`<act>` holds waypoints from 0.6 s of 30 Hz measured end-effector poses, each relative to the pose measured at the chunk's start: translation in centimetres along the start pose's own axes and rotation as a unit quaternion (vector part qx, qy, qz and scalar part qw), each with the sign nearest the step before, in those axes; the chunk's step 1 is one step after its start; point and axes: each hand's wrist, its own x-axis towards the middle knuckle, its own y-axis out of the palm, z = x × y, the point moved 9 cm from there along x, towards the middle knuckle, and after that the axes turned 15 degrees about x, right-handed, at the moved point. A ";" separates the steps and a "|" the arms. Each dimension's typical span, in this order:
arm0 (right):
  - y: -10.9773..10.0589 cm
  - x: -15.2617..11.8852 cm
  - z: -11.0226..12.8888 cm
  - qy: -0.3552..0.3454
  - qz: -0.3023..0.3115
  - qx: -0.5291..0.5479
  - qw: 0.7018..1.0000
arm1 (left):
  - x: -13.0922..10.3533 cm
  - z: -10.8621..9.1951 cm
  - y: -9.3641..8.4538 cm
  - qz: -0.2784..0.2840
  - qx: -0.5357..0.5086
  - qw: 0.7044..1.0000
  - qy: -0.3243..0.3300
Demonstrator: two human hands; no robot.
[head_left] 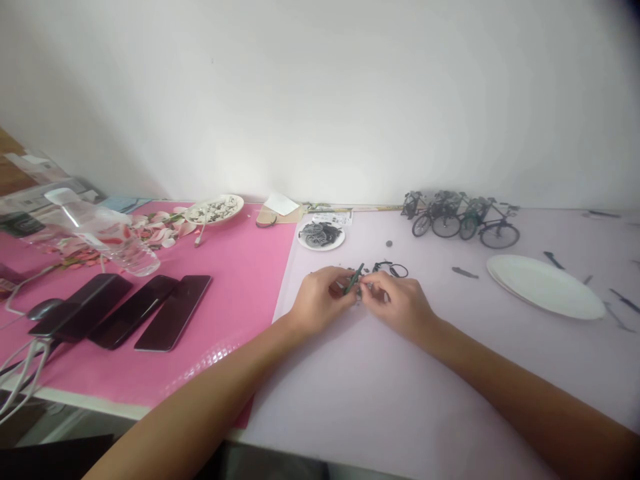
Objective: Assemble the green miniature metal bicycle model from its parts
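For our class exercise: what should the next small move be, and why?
Perhaps press the right hand against the slim dark green piece: the left hand grips it, and the right is close beside it. I can't tell whether the right holds anything.

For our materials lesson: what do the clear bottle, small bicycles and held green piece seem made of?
Clear bottle: likely thin, glossy plastic, see-through with bright glints.
Small bicycles: probably dull plastic, mostly dark with little shine; painted metal possible.
Green piece: perhaps matt plastic, evenly coloured, but too small to be sure.
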 end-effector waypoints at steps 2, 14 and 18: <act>0.1 -0.1 -0.1 0.006 0.001 0.003 1.000 | 0.0 0.0 0.0 0.000 0.002 1.000 0.000; 0.7 -0.3 -0.8 0.023 0.030 0.023 0.999 | 0.1 -0.1 0.1 0.014 0.012 1.000 -0.001; 0.8 -0.3 -0.8 0.024 0.032 0.027 0.999 | 0.1 -0.1 0.2 0.017 0.015 1.000 0.000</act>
